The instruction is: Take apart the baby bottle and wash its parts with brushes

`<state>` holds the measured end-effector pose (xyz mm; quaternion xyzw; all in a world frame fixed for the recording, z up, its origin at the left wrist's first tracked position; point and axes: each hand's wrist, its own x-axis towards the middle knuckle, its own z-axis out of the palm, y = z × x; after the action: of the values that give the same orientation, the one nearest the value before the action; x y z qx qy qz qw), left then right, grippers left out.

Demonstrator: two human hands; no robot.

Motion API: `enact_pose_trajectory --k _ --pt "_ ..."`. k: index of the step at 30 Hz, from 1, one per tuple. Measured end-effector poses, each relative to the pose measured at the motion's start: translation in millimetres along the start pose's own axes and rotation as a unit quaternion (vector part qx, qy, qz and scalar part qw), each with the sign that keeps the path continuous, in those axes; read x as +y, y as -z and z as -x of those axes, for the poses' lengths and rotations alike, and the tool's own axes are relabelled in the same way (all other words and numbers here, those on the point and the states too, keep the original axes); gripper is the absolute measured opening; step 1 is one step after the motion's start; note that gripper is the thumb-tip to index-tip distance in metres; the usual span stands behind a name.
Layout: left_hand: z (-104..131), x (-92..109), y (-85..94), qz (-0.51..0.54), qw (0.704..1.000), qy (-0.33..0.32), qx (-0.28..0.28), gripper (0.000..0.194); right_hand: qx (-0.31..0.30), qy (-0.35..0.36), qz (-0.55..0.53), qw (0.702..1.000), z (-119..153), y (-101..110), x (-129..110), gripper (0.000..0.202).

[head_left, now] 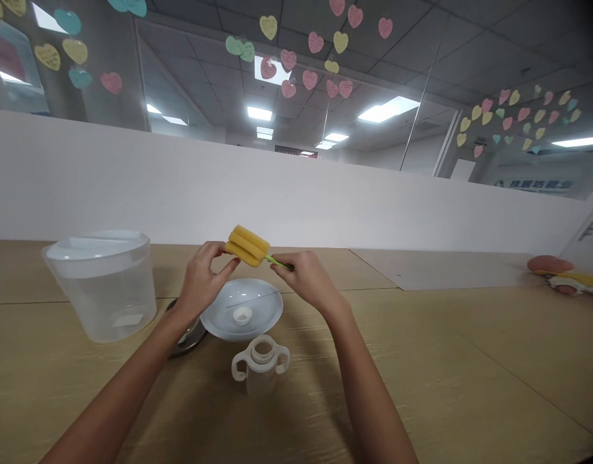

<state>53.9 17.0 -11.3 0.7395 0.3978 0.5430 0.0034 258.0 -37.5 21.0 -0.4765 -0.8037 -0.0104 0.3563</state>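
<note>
A bottle brush with a yellow ridged sponge head [248, 245] and a thin green handle is held up above a white bowl [267, 312]. My right hand [303, 274] is closed around the handle. With thumb and fingers, my left hand [204, 270] pinches the far end of the sponge. Inside the bowl lies a small white ring-shaped piece [242, 315], perhaps a cap. Nearer to me stands a baby bottle [261, 364], upright and uncapped, with a handle on each side.
A clear plastic bucket [107, 296] with a lid stands at the left. Behind my left wrist, a dark metal dish [193, 338] is partly hidden. A white partition [277, 200] rises at the table's back. Colourful items [567, 277] lie at the far right.
</note>
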Motion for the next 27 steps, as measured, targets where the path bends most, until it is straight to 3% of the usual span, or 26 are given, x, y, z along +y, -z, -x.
enact_pose_trajectory --k 5,12,19,27 --pt "0.1 -3.4 -3.0 0.132 0.99 0.046 0.005 0.025 -0.013 -0.009 -0.066 0.998 0.0 -1.5 5.4 0.028" --pt "-4.0 -5.7 -2.5 0.306 0.936 0.168 -0.039 0.035 -0.018 -0.011 -0.067 0.998 -0.7 -2.9 10.7 0.03" --pt "-1.9 -4.4 -6.2 0.341 0.896 0.268 -0.092 0.034 -0.044 -0.032 0.0 0.999 -1.8 -4.1 12.0 0.028" --pt "-0.5 -9.0 -6.9 0.314 0.888 0.318 -0.106 0.044 -0.067 -0.028 0.047 0.996 -2.8 -4.9 12.0 0.027"
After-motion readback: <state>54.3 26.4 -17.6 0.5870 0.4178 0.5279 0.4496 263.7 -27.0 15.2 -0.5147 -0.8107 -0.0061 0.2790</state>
